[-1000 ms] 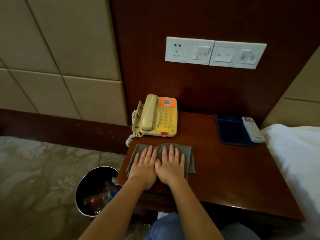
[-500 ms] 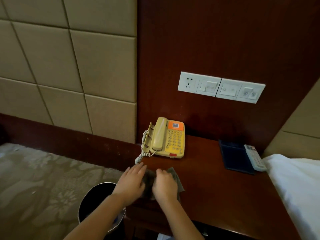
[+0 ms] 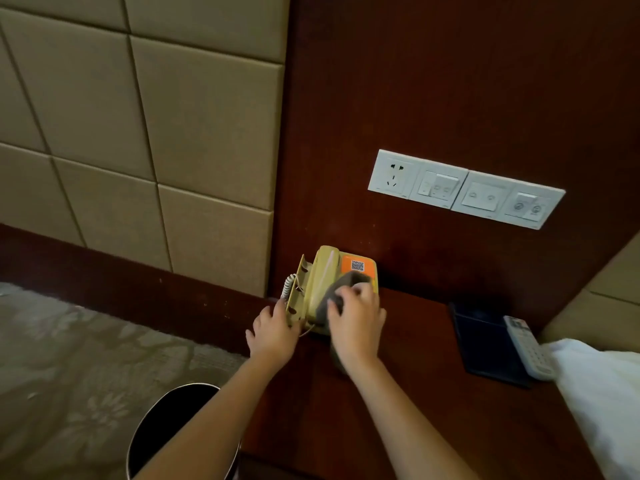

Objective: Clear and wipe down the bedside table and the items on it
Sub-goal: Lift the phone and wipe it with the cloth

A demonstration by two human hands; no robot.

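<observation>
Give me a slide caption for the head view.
Wiping the yellow telephone with a grey cloth in the right hand, left hand holding its side.

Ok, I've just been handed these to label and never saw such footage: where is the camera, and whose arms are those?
There is no machine here. A person wears a wide-angle camera on the head, so you look forward and down along their own bare arms, and every picture comes from that one camera. The left hand holds the side of a yellow telephone, while the right hand grips a grey cloth against its keypad. The phone stands on a dark wooden bedside table. Further right lie a dark folder and a white remote control, beside white bedding. A bin stands on the floor by the table.
</observation>
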